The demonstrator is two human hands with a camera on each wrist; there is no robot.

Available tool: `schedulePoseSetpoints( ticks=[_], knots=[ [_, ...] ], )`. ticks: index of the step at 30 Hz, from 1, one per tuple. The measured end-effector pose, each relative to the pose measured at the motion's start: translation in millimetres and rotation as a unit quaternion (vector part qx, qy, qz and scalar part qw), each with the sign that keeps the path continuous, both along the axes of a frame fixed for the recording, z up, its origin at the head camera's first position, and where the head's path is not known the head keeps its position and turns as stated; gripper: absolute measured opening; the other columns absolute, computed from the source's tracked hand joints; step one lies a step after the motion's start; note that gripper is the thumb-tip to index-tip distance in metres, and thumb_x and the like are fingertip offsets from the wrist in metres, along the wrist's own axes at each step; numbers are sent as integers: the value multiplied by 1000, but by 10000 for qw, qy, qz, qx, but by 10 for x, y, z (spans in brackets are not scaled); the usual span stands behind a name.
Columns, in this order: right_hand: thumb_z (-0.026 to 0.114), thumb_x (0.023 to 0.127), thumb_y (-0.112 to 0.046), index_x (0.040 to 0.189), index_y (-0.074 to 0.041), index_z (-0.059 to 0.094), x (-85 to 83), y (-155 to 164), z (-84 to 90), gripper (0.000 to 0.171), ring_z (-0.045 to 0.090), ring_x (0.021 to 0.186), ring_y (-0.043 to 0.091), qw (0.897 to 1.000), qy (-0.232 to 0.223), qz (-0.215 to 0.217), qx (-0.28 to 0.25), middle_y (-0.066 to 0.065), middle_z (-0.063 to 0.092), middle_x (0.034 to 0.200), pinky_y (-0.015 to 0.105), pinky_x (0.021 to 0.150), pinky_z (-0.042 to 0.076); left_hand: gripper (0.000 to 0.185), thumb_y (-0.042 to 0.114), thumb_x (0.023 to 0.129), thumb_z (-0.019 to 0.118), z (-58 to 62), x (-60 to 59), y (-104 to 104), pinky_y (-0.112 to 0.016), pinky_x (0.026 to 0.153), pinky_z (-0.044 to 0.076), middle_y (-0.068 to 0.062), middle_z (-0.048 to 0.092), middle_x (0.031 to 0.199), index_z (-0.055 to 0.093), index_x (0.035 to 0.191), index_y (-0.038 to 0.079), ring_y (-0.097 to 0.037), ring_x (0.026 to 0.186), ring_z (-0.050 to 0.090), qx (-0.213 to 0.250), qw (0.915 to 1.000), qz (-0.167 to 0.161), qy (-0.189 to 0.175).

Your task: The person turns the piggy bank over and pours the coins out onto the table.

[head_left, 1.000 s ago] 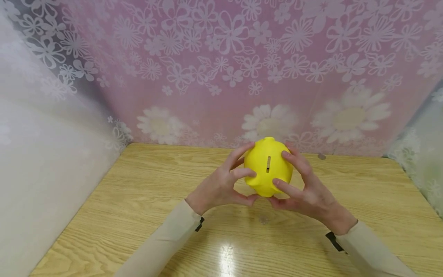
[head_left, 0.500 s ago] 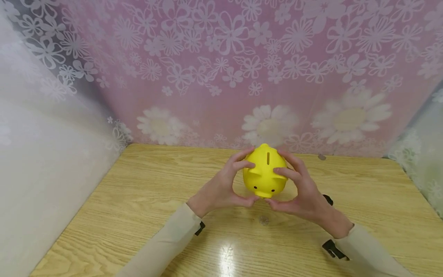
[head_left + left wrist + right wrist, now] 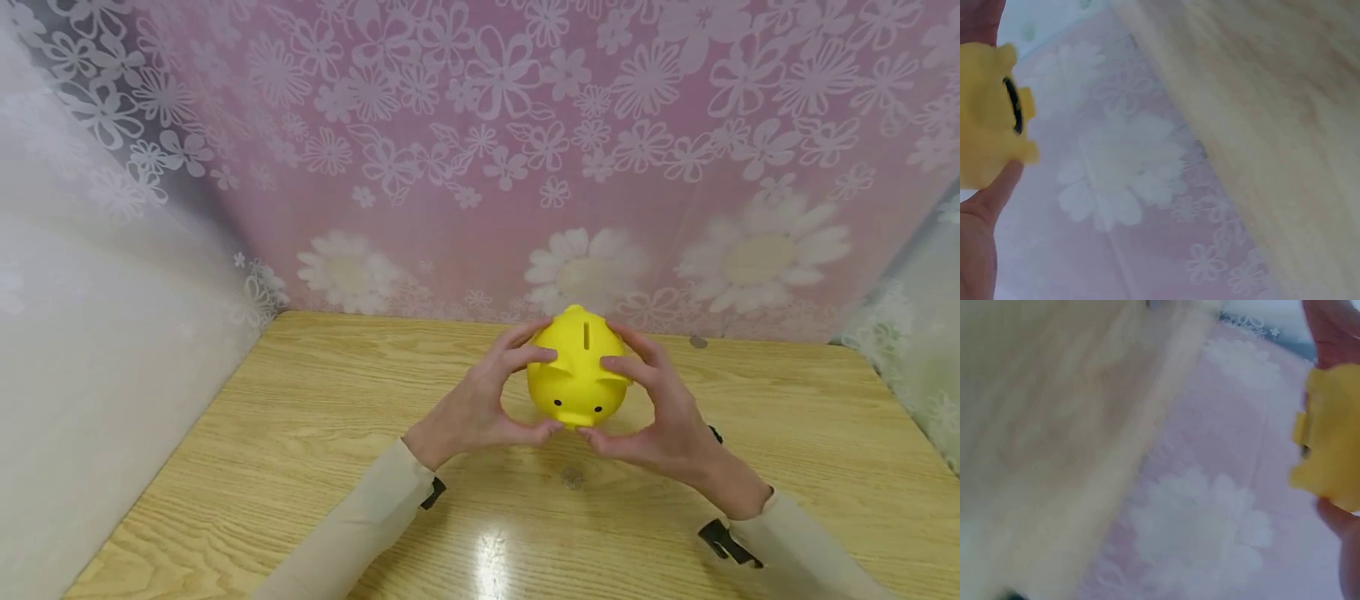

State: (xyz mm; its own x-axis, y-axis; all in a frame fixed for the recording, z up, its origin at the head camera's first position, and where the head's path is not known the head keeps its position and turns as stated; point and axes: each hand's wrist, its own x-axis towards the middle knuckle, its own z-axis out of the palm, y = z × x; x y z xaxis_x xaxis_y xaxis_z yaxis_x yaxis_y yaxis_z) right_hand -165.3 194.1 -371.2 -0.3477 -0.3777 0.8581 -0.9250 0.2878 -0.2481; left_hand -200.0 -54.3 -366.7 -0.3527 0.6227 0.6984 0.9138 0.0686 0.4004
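Note:
A yellow piggy bank [image 3: 576, 379] is held up by both hands in the head view. Its coin slot [image 3: 587, 336] faces up, and two dark eyes and a snout point toward the person. My left hand [image 3: 476, 408] grips its left side, fingers over the top and thumb low by the snout. On the other side my right hand [image 3: 670, 417] does likewise, with its thumb under the snout. The left wrist view catches the yellow piggy bank [image 3: 982, 119] at its left edge, with a dark curved band among stubby feet. A blurred part of the yellow piggy bank [image 3: 1335, 434] shows in the right wrist view.
Below lies a light wooden table [image 3: 322, 400] with a shiny reflection near its front. A pink flowered cloth [image 3: 450, 225] hangs along the back edge, and a pale sheet [image 3: 112, 292] along the left. Black straps [image 3: 726, 543] sit by the sleeves.
Both hands have tipped the piggy bank so its face and eyes came into view and the slot moved toward the back. Since half a second ago it has barely shifted.

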Motion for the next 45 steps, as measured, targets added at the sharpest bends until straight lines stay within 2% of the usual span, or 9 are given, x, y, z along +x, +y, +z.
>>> schedulePoseSetpoints(
  ticks=[3,6,10,13,16,23,29,40,45],
  knots=[
    [71,94,-39,124,2,54,5,-56,127,53,43,147,33,9929,1184,-48,51,34,42,148,28,119,40,76,12,76,87,85,16,15,-39,115,48,-29,26,158,39,134,13,-41,149,37,260,9964,-219,772],
    [70,95,-39,125,-1,55,-12,-45,166,51,41,148,36,9906,1340,-39,263,32,40,150,29,120,39,76,10,75,87,95,18,17,-39,115,48,-30,26,157,36,132,12,-43,149,36,287,9959,-225,834],
    [68,93,-46,128,4,55,-62,51,30,62,46,142,33,9965,340,-134,748,35,43,146,19,117,40,80,8,74,88,-54,26,6,-38,109,52,-21,28,161,34,133,11,-36,149,39,-35,9994,73,-350],
    [66,92,-50,133,4,54,-56,104,-119,69,49,138,26,9939,-499,-213,957,33,43,147,11,111,40,78,10,79,86,-191,59,5,-37,104,55,-11,27,166,34,136,13,-30,151,38,-309,9886,253,-1449],
    [68,91,-50,135,4,53,-52,126,-205,71,50,138,25,9923,-871,-176,864,31,42,150,11,109,41,76,14,82,85,-250,70,16,-38,104,56,-3,25,168,34,138,16,-26,153,35,-437,9807,387,-1866],
    [70,90,-48,125,8,55,-51,70,-41,68,47,143,22,9985,113,-379,373,39,47,141,16,114,41,77,5,79,84,-67,46,41,-45,114,48,-13,30,164,36,140,9,-29,152,36,349,9902,19,-1349],
    [76,89,-42,116,6,57,-41,-10,155,59,47,144,32,9950,895,-261,-358,33,47,144,24,114,45,69,-1,80,77,106,18,-9,-53,115,45,-22,39,158,41,139,-1,-36,148,41,1270,9872,-115,-961],
    [70,90,-49,129,6,56,-55,118,-149,69,50,137,27,9965,-331,-292,712,35,46,144,13,113,40,55,17,92,76,-158,57,-41,-51,112,50,-4,43,160,53,141,17,-22,147,44,68,9861,413,-1611],
    [73,88,-46,130,11,53,-29,105,-94,73,47,143,20,9974,-596,-125,374,36,44,146,15,109,45,79,21,83,86,-115,47,-17,-44,116,46,-5,31,165,43,150,18,-22,150,38,-214,9933,324,-1089]
  ],
)
